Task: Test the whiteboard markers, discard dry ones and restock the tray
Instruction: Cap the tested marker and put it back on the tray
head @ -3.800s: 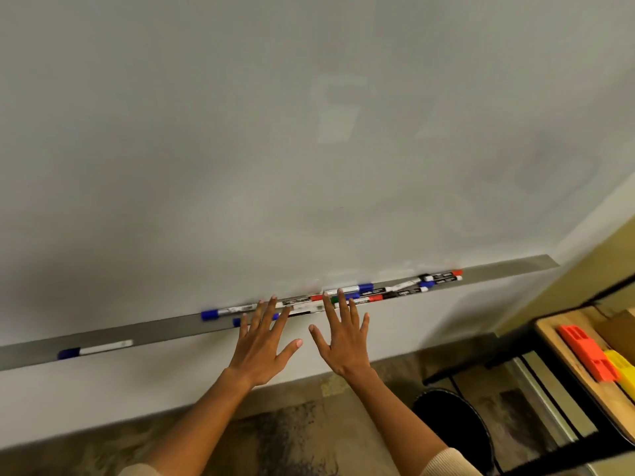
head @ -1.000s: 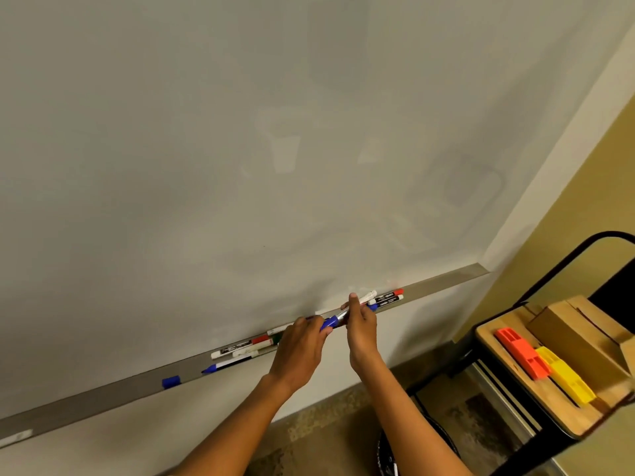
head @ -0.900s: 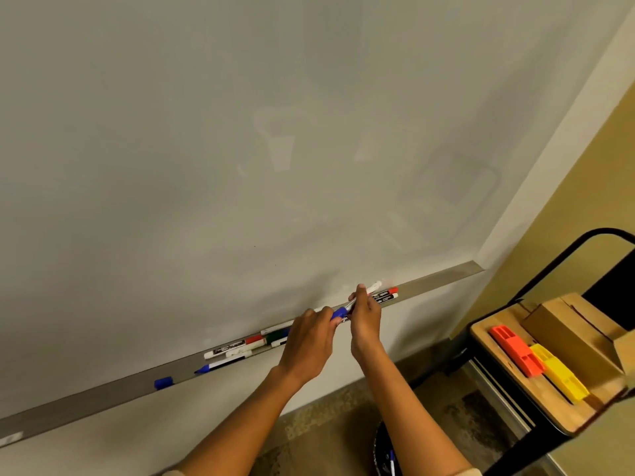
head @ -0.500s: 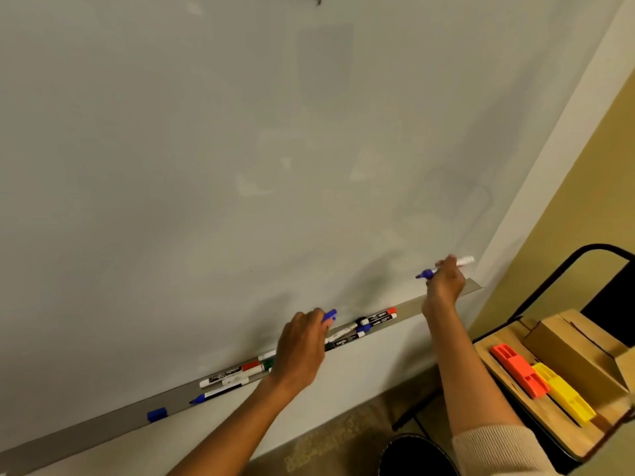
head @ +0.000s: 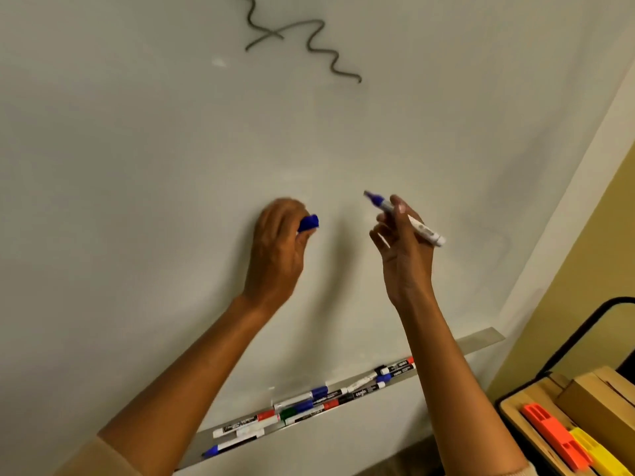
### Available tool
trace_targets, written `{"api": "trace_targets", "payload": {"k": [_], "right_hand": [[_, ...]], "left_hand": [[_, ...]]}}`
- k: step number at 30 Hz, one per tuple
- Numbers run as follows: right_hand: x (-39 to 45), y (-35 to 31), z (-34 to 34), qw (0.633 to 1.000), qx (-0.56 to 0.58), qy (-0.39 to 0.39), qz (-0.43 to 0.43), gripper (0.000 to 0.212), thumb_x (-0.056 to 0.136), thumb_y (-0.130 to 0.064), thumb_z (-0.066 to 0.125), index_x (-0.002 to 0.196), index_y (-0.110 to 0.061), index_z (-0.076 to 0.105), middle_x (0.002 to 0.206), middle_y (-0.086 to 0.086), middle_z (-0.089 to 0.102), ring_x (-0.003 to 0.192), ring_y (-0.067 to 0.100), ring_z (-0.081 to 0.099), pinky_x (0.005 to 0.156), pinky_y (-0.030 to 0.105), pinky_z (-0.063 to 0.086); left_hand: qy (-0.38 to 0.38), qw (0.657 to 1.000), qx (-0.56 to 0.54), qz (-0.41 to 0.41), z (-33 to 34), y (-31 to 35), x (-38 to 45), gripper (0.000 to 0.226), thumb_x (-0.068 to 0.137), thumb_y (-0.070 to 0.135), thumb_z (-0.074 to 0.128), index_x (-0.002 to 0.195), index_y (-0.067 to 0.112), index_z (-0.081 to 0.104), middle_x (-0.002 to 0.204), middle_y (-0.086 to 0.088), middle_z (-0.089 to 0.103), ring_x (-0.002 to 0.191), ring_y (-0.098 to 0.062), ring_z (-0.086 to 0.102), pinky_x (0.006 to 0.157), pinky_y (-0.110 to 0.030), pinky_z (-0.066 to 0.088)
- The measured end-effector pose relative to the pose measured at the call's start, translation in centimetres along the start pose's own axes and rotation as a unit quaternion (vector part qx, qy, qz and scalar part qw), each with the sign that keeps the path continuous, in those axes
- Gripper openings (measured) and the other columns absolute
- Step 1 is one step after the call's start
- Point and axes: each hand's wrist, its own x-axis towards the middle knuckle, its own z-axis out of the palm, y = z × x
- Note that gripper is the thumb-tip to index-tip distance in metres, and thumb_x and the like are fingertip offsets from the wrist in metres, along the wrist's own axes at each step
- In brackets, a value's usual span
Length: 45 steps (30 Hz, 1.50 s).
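Note:
My right hand (head: pixel 403 250) is raised before the whiteboard (head: pixel 171 149) and grips an uncapped blue marker (head: pixel 409 219), its tip pointing up and left, close to the board. The marker's blue cap (head: pixel 308 223) is held in my left hand (head: pixel 276 250), which is level with the right hand. Below both arms, the grey marker tray (head: pixel 481 341) holds several markers (head: pixel 319 401) with blue, red, green and black caps, lying end to end.
A dark squiggle (head: pixel 305 42) is drawn near the top of the whiteboard. At the lower right stands a black-framed cart (head: pixel 604 307) with a cardboard box (head: pixel 601 403), an orange block (head: pixel 556 438) and a yellow block (head: pixel 598 455). A yellow wall borders the board on the right.
Both hands rose from the tray to mid-board. My right hand swung left with the uncapped marker, and my left lifted the cap. The view tilted up, showing the squiggle.

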Motion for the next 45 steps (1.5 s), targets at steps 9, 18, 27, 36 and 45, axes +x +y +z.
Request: {"api": "trace_targets", "payload": {"k": [9,18,27,36,45], "right_hand": [[1.6,-1.8,10.0,0.966,-0.154,-0.116,-0.172,0.038,0.101,-0.025,0.054,0.134,-0.008,0.061,0.119,0.006,0.072,0.113,0.018,0.068,0.105,0.037,0.050],[4.8,0.2,14.7,0.921,-0.223,-0.099,-0.302,0.040,0.102,-0.028,0.048,0.135,-0.008,0.061,0.127,-0.009,0.066,0.120,0.006,0.060,0.099,0.018,0.046],[4.9,2.3,14.5,0.895,-0.241,-0.059,-0.370,0.034,0.101,-0.016,0.051,0.131,-0.003,0.061,0.117,0.009,0.070,0.107,0.019,0.065,0.089,0.022,0.051],[3.2,3.5,9.7,0.887,-0.296,-0.052,-0.351,0.035,0.099,-0.022,0.051,0.126,-0.005,0.065,0.114,0.007,0.072,0.103,0.014,0.066,0.088,0.021,0.052],[2.3,0.8,6.7,0.934,-0.238,-0.011,-0.266,0.028,0.102,-0.015,0.055,0.127,-0.007,0.064,0.117,0.007,0.071,0.106,0.018,0.069,0.089,0.024,0.053]], "left_hand": [[0.043,0.960,0.233,0.147,-4.4,-5.2,8.0,0.025,0.102,0.027,0.050,0.109,0.008,0.065,0.149,-0.014,0.043,0.143,-0.035,0.032,0.117,-0.060,0.018],[0.060,0.936,0.303,0.170,-3.5,-6.1,7.8,0.022,0.100,0.022,0.058,0.119,0.017,0.066,0.153,-0.011,0.038,0.144,-0.037,0.029,0.118,-0.058,0.018],[0.073,0.933,0.308,0.173,-3.3,-6.3,7.8,0.024,0.099,0.023,0.058,0.121,0.016,0.066,0.152,-0.012,0.040,0.142,-0.038,0.031,0.117,-0.058,0.019],[0.061,0.934,0.310,0.164,-3.3,-6.1,7.8,0.026,0.099,0.028,0.058,0.121,0.017,0.065,0.153,-0.012,0.037,0.144,-0.038,0.028,0.118,-0.058,0.018],[0.042,0.940,0.300,0.157,-3.8,-5.5,7.7,0.027,0.099,0.032,0.052,0.116,0.016,0.067,0.154,-0.012,0.037,0.145,-0.036,0.026,0.119,-0.056,0.014]]}}
